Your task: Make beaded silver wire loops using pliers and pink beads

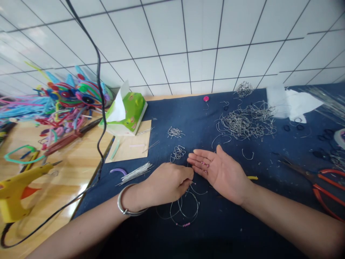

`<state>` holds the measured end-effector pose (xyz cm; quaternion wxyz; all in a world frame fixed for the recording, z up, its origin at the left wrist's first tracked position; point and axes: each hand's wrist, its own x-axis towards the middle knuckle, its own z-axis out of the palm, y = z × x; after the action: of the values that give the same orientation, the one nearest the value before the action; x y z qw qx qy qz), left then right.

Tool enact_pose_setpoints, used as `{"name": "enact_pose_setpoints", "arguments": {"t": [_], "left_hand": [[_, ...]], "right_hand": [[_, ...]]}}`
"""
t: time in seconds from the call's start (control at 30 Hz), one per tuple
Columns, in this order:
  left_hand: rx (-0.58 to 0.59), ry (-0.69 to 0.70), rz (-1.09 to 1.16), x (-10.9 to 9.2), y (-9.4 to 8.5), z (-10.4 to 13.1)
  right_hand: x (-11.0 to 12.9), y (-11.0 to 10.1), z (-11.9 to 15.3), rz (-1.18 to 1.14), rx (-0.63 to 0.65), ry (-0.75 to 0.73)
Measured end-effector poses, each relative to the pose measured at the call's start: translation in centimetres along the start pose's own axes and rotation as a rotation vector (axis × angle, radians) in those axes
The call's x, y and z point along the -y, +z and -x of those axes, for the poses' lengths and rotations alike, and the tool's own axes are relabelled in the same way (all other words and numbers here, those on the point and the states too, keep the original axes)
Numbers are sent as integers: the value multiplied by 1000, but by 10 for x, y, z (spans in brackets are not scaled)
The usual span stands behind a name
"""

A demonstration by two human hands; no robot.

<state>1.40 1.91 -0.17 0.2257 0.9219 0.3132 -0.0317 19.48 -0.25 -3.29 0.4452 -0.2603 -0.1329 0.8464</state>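
Note:
My left hand (pixel 165 182), with a silver bangle at the wrist, is closed in a pinch on a thin wire (pixel 198 206). Loops of this wire hang below the fingers over the dark blue cloth. Several pink beads (pixel 186 225) are threaded at the lowest bend. Palm up, my right hand (pixel 228 175) lies open just to the right, its fingers stretched toward the left fingertips. Small pink beads (pixel 205 164) rest loose on those fingers. Behind the hands are a small heap of bent wires (pixel 178 153) and another small pile of short wire pieces (pixel 175 132).
A large wire tangle (pixel 239 124) lies back right; orange-handled pliers (pixel 318 185) are at right. Straight wires (pixel 137 172) lie left of my hands. Further left are a tissue box (pixel 132 111), a yellow glue gun (pixel 24 187) and its hanging black cord (pixel 99 72). A tiled wall (pixel 172 39) stands behind.

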Motion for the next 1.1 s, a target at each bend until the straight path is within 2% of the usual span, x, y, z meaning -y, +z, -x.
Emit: {"name": "enact_pose_setpoints", "arguments": {"t": [0.37,0.67,0.8,0.97,1.03,1.1], "left_hand": [[20,-10,5,-2,0,0],[13,-5,244,3,2,-3],[59,-27,474,6,-2,-4],[156,-120,1009,9,-7,-3],[149,-124,1195,9,-6,-1],[89,-99,1333,9,-2,0]], "right_hand": [[0,0,1,9,15,-5],[0,0,0,9,13,-5],[0,1,0,8,21,-15],[1,3,2,23,16,-18],[2,3,3,23,18,-17],[2,4,5,19,25,-16]]}}
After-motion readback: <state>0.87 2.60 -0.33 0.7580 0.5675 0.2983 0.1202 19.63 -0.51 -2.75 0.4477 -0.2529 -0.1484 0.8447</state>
